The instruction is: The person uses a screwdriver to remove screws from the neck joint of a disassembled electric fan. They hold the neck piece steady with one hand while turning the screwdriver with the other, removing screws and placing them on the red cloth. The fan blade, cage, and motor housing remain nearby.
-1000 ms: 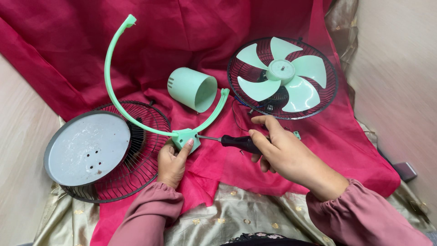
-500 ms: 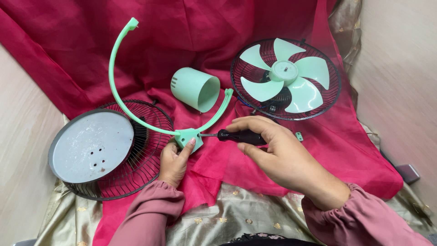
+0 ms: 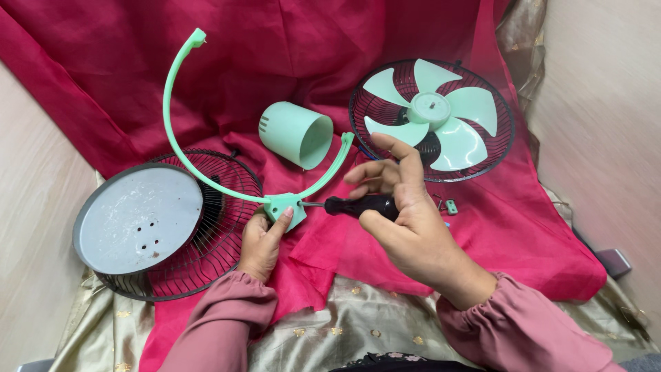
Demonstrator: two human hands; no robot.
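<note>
Head view: the left hand grips the green bracket on the red cloth; the right hand holds a screwdriver, tip at the bracket's base.

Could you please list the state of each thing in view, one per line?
Green bracket: base held by left hand.
Screwdriver: gripped by right hand, tip at bracket base.
Green cylinder cover: detached, on its side.
Fan blades: lying in rear grille.
Front grille: under grey disc.
</note>
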